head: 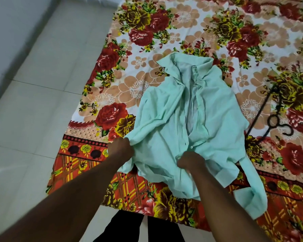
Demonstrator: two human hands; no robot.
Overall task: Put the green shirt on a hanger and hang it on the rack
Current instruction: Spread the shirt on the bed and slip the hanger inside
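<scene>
Left hand (120, 149) and right hand (191, 162) both fisted on near hem of green shirt (191, 116), which lies rumpled, collar away, on floral sheet (164, 23). Black hanger (274, 117) just right of it, on sheet.

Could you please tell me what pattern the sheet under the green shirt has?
The sheet is floral: red and yellow roses on white; head view.

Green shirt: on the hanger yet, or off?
Off. The green shirt lies crumpled on the floral sheet; the left hand and right hand grip its near edge; the black hanger lies bare beside it.
</scene>
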